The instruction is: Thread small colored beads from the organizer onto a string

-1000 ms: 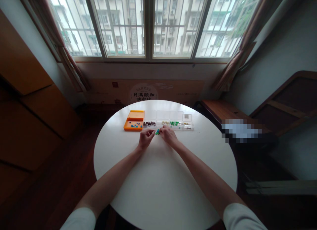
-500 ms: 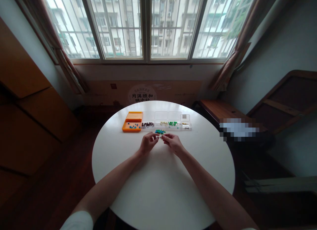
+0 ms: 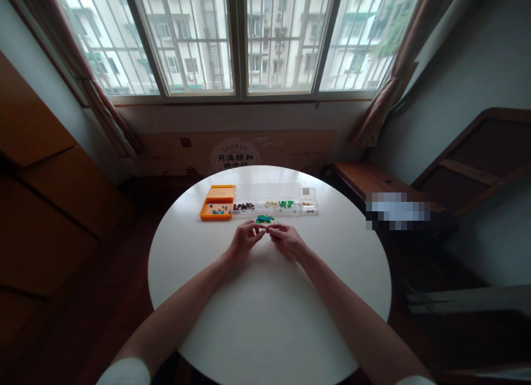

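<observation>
My left hand [image 3: 246, 237] and my right hand [image 3: 287, 240] meet over the white table, fingertips nearly touching. The thumb and fingers of each are drawn together in a pinch. Whatever sits between them is too small and covered to name. Just beyond the fingertips lies a little heap of green, blue and yellow small pieces [image 3: 264, 219], which look like tiny building bricks. Behind it stands an open orange case [image 3: 216, 217] holding several blue pieces. Clear plastic boxes [image 3: 277, 212] beside it contain dark brown, pale yellow and green pieces.
The round white table [image 3: 265, 318] reaches from my body to the wall under the barred window. A wooden bench [image 3: 365, 177] is at the right, with a blurred pale item on it. Orange-brown cabinets [image 3: 62, 191] stand at the left.
My hands have come closer together, and the small dark piece seen earlier at my right fingertips is now hidden. The whole view has shifted slightly.
</observation>
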{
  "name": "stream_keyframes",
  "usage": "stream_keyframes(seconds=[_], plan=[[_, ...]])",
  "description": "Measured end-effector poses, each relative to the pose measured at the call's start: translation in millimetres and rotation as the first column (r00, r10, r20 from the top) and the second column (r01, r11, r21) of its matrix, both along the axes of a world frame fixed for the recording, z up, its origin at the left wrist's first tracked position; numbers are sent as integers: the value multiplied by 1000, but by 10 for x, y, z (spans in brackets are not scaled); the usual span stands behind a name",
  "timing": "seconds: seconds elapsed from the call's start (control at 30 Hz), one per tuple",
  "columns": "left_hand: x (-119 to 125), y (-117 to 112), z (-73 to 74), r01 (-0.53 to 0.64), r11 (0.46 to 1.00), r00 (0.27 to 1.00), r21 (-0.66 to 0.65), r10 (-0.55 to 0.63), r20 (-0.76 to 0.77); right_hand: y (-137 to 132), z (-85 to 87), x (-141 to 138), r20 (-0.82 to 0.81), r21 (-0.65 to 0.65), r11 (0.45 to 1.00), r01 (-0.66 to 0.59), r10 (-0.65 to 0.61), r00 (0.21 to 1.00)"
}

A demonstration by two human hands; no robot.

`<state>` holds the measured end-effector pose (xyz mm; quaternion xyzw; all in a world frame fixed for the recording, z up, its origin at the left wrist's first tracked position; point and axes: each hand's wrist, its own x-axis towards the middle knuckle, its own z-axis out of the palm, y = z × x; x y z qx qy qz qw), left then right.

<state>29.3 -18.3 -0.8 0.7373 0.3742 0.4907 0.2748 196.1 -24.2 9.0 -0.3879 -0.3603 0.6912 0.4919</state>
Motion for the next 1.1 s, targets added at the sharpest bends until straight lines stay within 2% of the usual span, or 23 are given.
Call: stream_keyframes(seconds=[0.17, 0.4, 0.8, 1.1], plan=[[-4, 1, 0, 12, 1000, 1000, 25, -13, 2, 13, -32, -2, 23, 70, 996, -50, 49, 999], [1, 4, -9, 5, 1000, 1000, 30, -5, -4, 27, -55, 0, 59, 116, 992, -56, 49, 997], [10, -4, 8, 4, 999, 1000, 40, -3, -21, 5, 6, -15, 159, 140, 987, -76, 53, 986], [7, 4, 1, -23, 999, 999, 39, 23, -21, 17, -21, -20, 132, 142, 988, -68, 49, 990]])
